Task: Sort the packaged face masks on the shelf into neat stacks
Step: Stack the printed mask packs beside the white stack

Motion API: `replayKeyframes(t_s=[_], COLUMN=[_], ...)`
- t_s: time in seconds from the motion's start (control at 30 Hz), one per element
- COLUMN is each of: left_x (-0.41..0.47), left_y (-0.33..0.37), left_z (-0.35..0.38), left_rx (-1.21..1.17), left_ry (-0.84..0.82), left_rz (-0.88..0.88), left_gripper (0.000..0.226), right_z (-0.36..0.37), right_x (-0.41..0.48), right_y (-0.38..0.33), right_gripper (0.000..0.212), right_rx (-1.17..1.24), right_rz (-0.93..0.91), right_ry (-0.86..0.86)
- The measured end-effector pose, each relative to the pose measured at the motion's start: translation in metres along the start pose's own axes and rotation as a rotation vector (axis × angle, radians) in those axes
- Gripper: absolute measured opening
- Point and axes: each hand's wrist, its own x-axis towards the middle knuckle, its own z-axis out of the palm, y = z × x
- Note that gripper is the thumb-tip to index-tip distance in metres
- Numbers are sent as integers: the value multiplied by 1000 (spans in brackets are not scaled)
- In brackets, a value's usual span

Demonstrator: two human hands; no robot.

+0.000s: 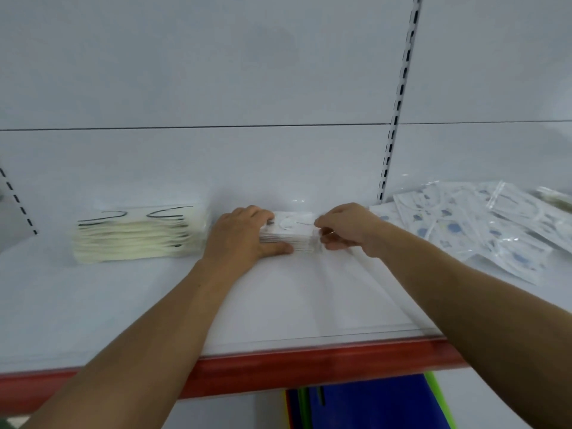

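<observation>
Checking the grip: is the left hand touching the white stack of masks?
Touching. The head view shows the left hand wrapped over the left end of the white stack, thumb against its front.

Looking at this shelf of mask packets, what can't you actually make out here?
All in the head view:
1. White stack: the left hand and right hand gripping it cover both ends, so its packet count is unclear.
2. Cream stack: print too blurred to read.
3. Loose patterned packets: cut off by the right edge.
4. Blue and green items below: hidden by the shelf and bottom edge.
</observation>
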Motion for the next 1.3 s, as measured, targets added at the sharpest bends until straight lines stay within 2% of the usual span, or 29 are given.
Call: replayKeyframes(t_s=[0.1,0.23,0.3,0.37,0.43,0.5,0.63,0.73,0.9,1.03,1.1,1.17,1.23,1.3], left_x=[0,-5,-8,-10,-6,0,19,39,48,43,44,43,40,39], left_y=[4,24,44,69,101,137,207,240,254,245,244,246,251,256], left_z=[-1,-6,-12,-18,-21,-20,3,22,44,52,53,53,51,52], left_rx=[-15,-144,-248,-344,-411,-504,-476,-447,-558,-618,-641,-618,-609,-663], left_ry=[58,274,225,90,-73,-234,-340,-336,-243,-158,-160,-160,-170,-207], left_rz=[44,244,264,221,181,124,107,68,-1,57,86,128,194,268], left_gripper=[78,46,37,26,17,20,55,65,45,27,22,21,25,30], right_z=[-10,-41,-68,-102,-139,-175,-223,-235,-235,-236,-229,-218,-209,-206], right_x=[-4,-21,-31,-41,-51,-61,-75,-79,-79,-78,-78,-79,-76,-72], right_y=[0,-4,-1,6,16,31,68,85,99,102,102,101,102,108], right_gripper=[9,5,4,4,3,4,11,27,41,29,33,40,42,29], right_rx=[-202,-677,-765,-775,-756,-712,-639,-618,-385,-235,-173,-124,-74,23], right_rz=[-92,-245,-258,-238,-184,-108,29,101,90,53,24,-18,-72,-117], right_ry=[113,305,363,421,486,547,583,497,445,400,330,274,287,287])
